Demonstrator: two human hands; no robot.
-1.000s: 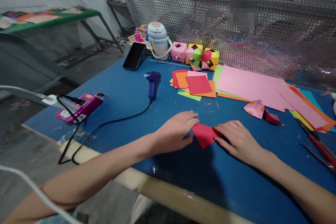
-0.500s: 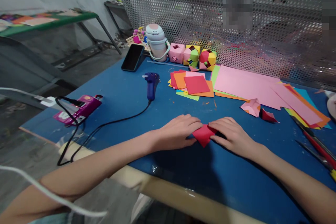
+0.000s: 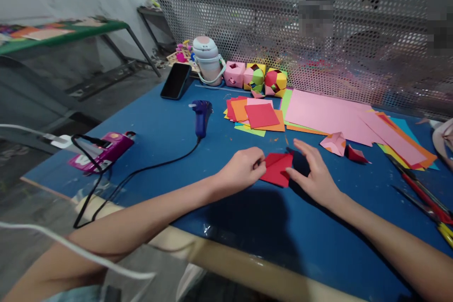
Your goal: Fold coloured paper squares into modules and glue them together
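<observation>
A red sheet of paper (image 3: 278, 172), creased and partly folded, is just above the blue table (image 3: 233, 226) in front of me. My left hand (image 3: 244, 166) pinches its left edge between thumb and curled fingers. On the other side my right hand (image 3: 313, 172) is spread, its thumb by the paper's right edge and its fingers apart. Beyond the hands lies a pile of small coloured paper squares, a red square (image 3: 262, 115) on top. To the right sit a folded pink paper piece (image 3: 333, 144) and a folded red piece (image 3: 356, 154).
A blue glue gun (image 3: 201, 118) stands left, its cord running to a purple power strip (image 3: 106, 151). Behind are a phone (image 3: 176, 81), a bottle (image 3: 207, 61) and folded paper cubes (image 3: 234, 74). Pink sheets (image 3: 329, 113) lie right, near scissors (image 3: 421, 205). A perforated metal panel (image 3: 247, 9) backs the table.
The red paper has opened from a small folded point into a wider shape. My right hand has let go and spread its fingers; my left hand has curled into a pinch.
</observation>
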